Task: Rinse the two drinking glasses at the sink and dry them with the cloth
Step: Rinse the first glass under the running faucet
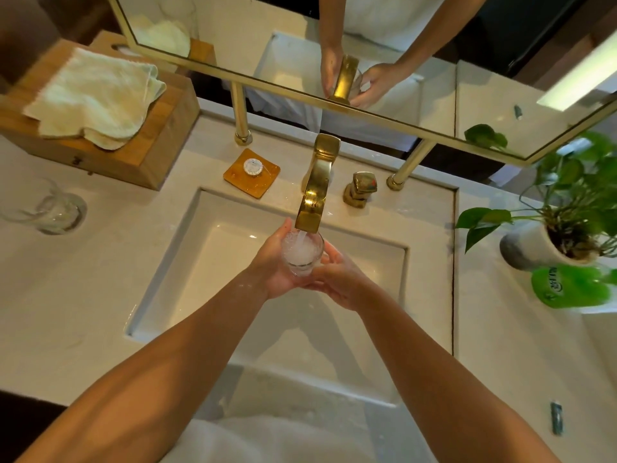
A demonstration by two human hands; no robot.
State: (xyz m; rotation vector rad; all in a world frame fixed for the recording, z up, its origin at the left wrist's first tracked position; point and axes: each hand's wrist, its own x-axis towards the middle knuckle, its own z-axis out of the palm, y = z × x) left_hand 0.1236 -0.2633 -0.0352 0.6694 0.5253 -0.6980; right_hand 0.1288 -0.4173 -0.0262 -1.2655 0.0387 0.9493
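Note:
A clear drinking glass [302, 252] is upright under the gold faucet [315, 192], and running water foams white inside it. My left hand [272, 262] wraps the glass from the left. My right hand [337, 279] cups it from the right and below. Both hands hold it over the white sink basin [207, 262]. The second glass [58, 208] stands by itself on the counter at the far left. A pale cloth [93, 98] lies folded on top of a wooden box [147, 155] at the back left.
A gold tap handle [362, 188] stands right of the faucet. An amber dish [252, 172] with a small round item sits behind the basin. A potted plant [554, 228] and a green bottle [574, 285] stand on the right counter. A mirror spans the back.

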